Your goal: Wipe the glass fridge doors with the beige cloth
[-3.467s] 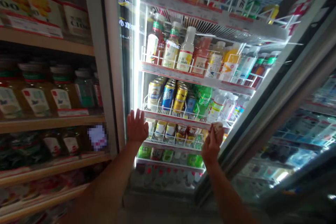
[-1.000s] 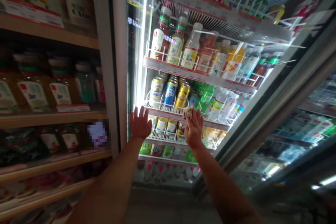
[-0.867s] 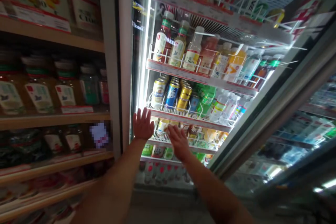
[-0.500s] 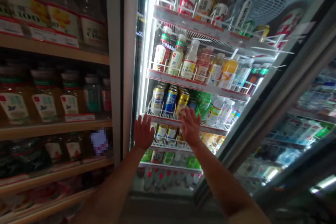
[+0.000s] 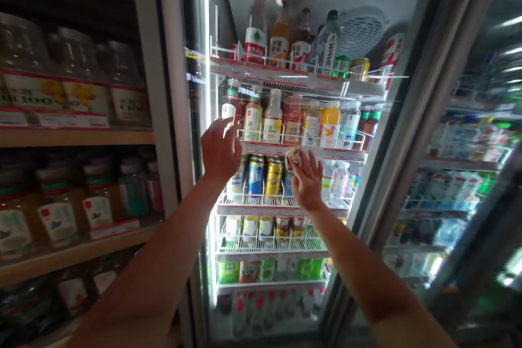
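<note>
A small, crumpled, pale beige rag (image 5: 292, 159) sits bunched in a soft wad at the fingertips of the right hand (image 5: 305, 182), right against the front edge of a cooler shelf (image 5: 334, 153).

Inside a lit drinks cooler (image 5: 175, 92), the left hand (image 5: 221, 151) is open, its fingers reaching towards the bottles (image 5: 272, 118) at the left end of a shelf. The right hand (image 5: 305, 182) pinches a small, pale crumpled wad (image 5: 293, 157) just against the shelf's price strip (image 5: 302, 152), above the cans (image 5: 256, 176). Left of the cooler, labelled jars (image 5: 59, 212) stand on wooden shelves (image 5: 73, 137).
</note>
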`<move>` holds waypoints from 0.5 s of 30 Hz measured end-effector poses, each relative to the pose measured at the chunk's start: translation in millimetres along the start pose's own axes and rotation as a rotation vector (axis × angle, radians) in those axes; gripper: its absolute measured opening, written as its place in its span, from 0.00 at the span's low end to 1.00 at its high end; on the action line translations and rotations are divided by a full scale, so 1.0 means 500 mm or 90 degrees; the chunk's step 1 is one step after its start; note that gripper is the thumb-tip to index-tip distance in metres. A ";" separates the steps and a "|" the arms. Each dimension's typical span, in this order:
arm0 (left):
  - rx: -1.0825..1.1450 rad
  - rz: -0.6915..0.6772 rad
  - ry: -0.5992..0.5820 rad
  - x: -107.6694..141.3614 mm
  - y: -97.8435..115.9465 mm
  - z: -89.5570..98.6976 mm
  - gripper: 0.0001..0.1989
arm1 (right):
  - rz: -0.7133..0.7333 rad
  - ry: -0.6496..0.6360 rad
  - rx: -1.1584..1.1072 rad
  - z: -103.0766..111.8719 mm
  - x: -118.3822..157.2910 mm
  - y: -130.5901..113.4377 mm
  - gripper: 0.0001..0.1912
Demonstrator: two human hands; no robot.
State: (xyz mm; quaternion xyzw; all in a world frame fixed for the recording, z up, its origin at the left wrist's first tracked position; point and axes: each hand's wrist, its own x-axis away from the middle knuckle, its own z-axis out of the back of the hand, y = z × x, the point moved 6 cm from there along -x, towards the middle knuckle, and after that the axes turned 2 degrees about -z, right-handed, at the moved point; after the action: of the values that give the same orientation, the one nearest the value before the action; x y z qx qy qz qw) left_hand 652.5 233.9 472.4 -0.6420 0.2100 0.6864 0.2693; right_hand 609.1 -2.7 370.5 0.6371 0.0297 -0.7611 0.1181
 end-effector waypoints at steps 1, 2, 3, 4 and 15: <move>-0.002 0.006 0.009 -0.018 0.001 -0.001 0.18 | 0.003 -0.006 -0.003 -0.005 0.012 -0.008 0.28; -0.006 0.011 0.019 -0.029 0.003 -0.003 0.19 | 0.032 -0.027 -0.010 -0.013 0.030 -0.024 0.28; -0.008 0.012 0.025 -0.033 0.006 -0.009 0.19 | 0.072 -0.057 -0.017 -0.021 0.052 -0.043 0.27; -0.006 0.009 0.026 -0.033 0.009 -0.016 0.21 | 0.113 -0.086 -0.023 -0.029 0.069 -0.061 0.27; -0.006 0.001 -0.008 -0.005 0.018 -0.047 0.28 | -0.023 0.041 0.008 -0.018 -0.162 -0.039 0.30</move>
State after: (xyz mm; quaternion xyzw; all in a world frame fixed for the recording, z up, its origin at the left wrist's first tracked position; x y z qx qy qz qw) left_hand 664.8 211.6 472.5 -0.6386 0.2056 0.6918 0.2670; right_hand 626.2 29.3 445.8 0.6612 0.0401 -0.7425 0.0993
